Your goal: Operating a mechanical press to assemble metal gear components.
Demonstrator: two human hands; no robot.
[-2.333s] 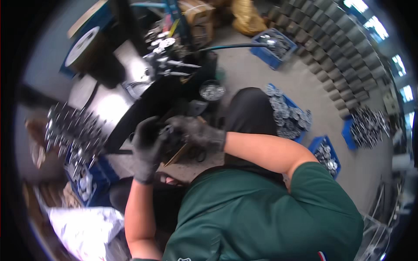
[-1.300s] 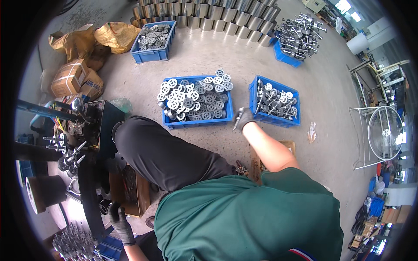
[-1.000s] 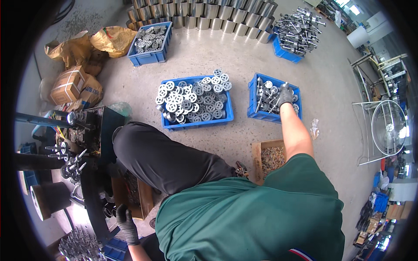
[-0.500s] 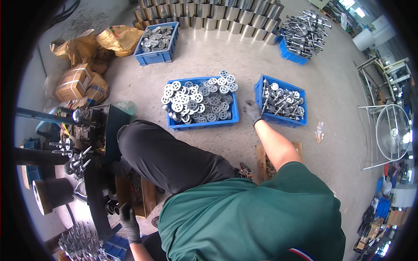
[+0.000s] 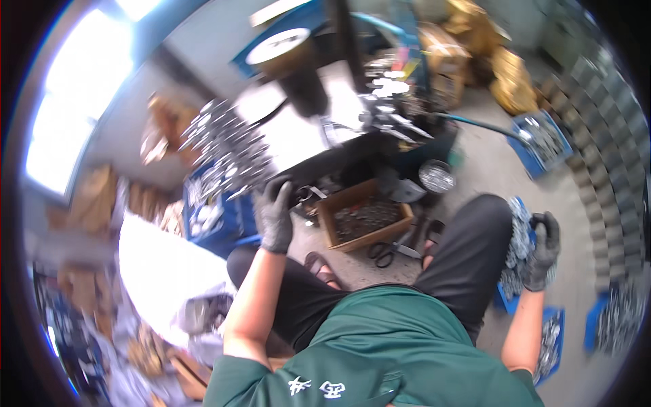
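My left hand [image 5: 274,220], in a grey work glove, is raised beside a dense pile of metal shafts [image 5: 227,149] above a blue crate. Its fingers are apart, with nothing seen in them; contact with the shafts cannot be made out. My right hand [image 5: 542,254], gloved the same way, hangs beyond my right knee. It covers part of a blue crate of round metal discs [image 5: 517,237]. Its fingers look slightly bent and apart, with no part visible in them. Motion blurs the view.
A dark-edged workbench [image 5: 319,146] stands ahead, carrying a cylinder [image 5: 295,71] and shafts with discs [image 5: 390,102]. Below is a wooden box [image 5: 329,224] of small metal bits, with scissors [image 5: 381,254] beside it. More blue crates [image 5: 539,146] and stacked metal tubes [image 5: 597,149] stand right.
The view has swung left toward the bench and window. My left hand has come up beside the shaft pile. My right hand has drawn back from the smaller crate of shafts.
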